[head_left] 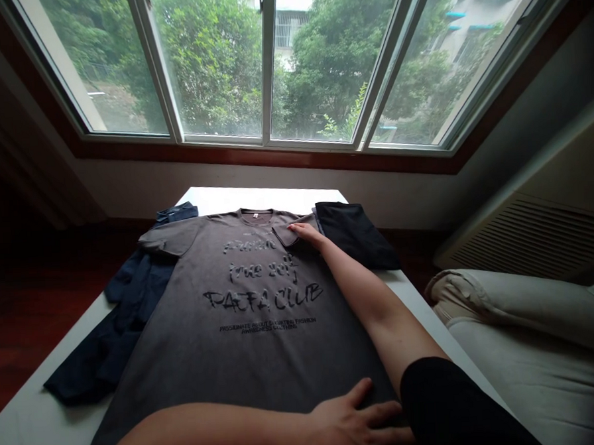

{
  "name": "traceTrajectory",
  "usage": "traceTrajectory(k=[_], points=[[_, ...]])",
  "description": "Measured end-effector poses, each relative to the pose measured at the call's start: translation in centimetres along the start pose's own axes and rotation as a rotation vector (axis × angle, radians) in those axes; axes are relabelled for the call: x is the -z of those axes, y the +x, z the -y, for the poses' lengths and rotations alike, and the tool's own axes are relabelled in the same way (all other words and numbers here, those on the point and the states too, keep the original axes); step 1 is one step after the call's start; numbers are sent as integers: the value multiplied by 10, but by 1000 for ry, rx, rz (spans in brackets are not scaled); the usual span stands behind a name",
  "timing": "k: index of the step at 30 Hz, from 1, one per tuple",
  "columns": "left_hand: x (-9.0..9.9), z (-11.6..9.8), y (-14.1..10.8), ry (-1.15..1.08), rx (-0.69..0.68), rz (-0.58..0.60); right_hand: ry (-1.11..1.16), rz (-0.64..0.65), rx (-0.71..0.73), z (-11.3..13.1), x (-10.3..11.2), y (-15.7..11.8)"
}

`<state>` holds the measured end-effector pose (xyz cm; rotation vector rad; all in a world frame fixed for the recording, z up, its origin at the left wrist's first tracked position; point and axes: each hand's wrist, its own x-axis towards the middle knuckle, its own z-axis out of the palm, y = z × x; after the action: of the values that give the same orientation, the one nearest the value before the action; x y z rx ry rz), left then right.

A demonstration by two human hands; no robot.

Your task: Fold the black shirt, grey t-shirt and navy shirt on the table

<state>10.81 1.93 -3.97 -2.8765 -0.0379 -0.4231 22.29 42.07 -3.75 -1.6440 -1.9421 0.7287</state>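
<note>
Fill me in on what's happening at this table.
A person is handling a grey T-shirt spread printed side up on a white table. The right hand holds the sleeve on the right of the picture, which is turned in over the chest. The left hand rests, fingers spread, on the lower part of the shirt. A dark blue garment lies along the shirt's left side, and a folded black garment lies beyond the right hand.

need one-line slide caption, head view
Right hand grips the turned-in sleeve of a dark gray T-shirt; left hand lies over its lower right side.
</note>
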Motion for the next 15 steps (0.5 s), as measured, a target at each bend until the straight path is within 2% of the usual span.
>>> traceTrajectory(k=[2,5,7,10,12,15], points=[[2,2,0,-7,-2,4,-51,-37,31,-15,1,-5],[6,3,1,5,-15,19,-283,-106,60,-36,2,-11],[7,3,1,16,-14,30,-425,-84,39,-45,2,-11],[7,0,0,28,-7,42,-485,-18,-55,-45,0,-4],[7,-2,-1,43,-6,42,-497,-22,-109,-38,-3,1],[4,-4,-2,104,1,14,-546,-54,-59,-28,-11,8]])
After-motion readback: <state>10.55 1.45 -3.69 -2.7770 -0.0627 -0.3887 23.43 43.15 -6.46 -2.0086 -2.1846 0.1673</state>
